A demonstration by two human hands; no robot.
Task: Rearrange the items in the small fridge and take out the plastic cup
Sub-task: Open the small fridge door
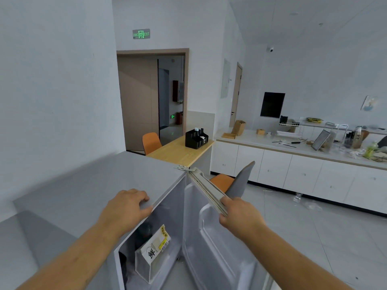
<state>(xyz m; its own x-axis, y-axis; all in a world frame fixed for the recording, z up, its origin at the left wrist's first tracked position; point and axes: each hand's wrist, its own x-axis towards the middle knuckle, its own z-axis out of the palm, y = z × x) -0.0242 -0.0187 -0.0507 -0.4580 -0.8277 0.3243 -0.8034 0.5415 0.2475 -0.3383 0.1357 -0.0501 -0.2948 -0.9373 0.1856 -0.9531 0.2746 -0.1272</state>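
Clearly this is the opening step: the small fridge point(98, 185) stands with its door point(211, 237) swung out to the right, and nothing inside has been touched yet. The left hand point(125, 208) lies palm-down on the fridge top, fingers curled over the front edge and pressing on it, bracing rather than carrying anything. The right hand point(240, 214) is closed around the top rim of the door, thumb on the inner side, fingers wrapped over the outer face. Inside, a white carton point(156, 245) leans on a shelf with a dark item behind it that is too shadowed to identify; the plastic cup cannot be seen from this angle, so it is presumably deeper in or lower down. The next move likely calls for pushing the door wider, letting go, and bending so the shelves come into sight. Room is fair: bare floor lies to the right of the door, though an orange chair point(222, 182) sits just beyond the door's far edge and could limit its swing. The wall on the left hems in the fridge's other side.
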